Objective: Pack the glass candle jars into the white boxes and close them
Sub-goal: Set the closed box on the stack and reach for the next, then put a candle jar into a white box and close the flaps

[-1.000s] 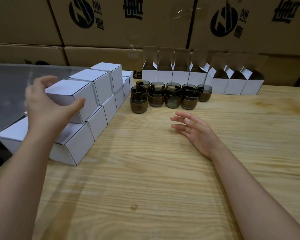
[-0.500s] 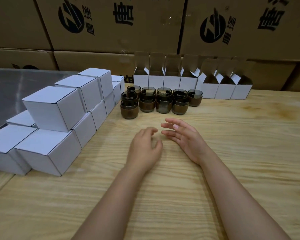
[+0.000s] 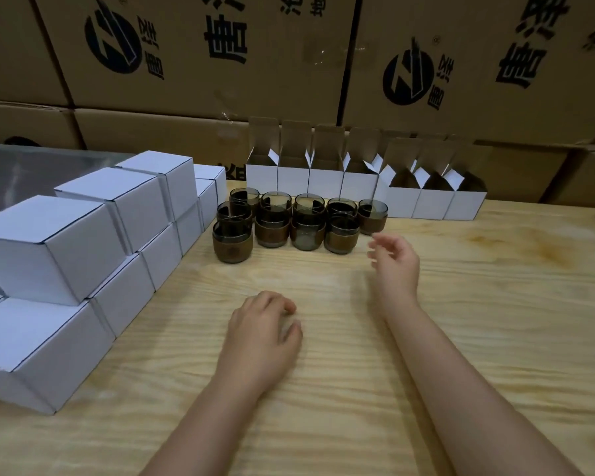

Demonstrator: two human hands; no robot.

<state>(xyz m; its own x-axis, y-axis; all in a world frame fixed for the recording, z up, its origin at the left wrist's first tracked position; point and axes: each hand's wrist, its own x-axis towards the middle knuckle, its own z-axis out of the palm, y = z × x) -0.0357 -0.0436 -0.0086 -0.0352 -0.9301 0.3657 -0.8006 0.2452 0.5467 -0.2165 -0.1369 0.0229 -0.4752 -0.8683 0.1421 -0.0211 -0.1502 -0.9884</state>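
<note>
Now, left grip (image 3: 261, 334): released, palm down and low over the bench, fingers loosely curled with nothing in them; whether the fingertips touch the wood I cannot tell.
Right grip (image 3: 397, 262): released too, fingers relaxed and slightly bent, a little blurred, raised near the right end of the jar cluster but apart from it.
Glass candle jars (image 3: 299, 221): about ten dark, smoky jars standing upright in a tight cluster on the bench, just beyond both grips, none of them boxed.
Nearest jar (image 3: 232, 238): at the front left corner of the cluster, close to the stack of shut boxes.
Open white boxes (image 3: 358, 187): seven in a row right behind the jars, lids standing up and side flaps out, the row running off to the right.
Closed white boxes (image 3: 83, 252): stacked in two tiers along the left side of the bench, running from the near corner back toward the open row.
Bench (image 3: 461, 338): pale wood with clear grain, carrying everything.
Grey sheet (image 3: 31, 173): a dull metal surface behind the closed stack at left.
Brown cartons (image 3: 220, 46): a wall of large printed cartons behind the bench.
</note>
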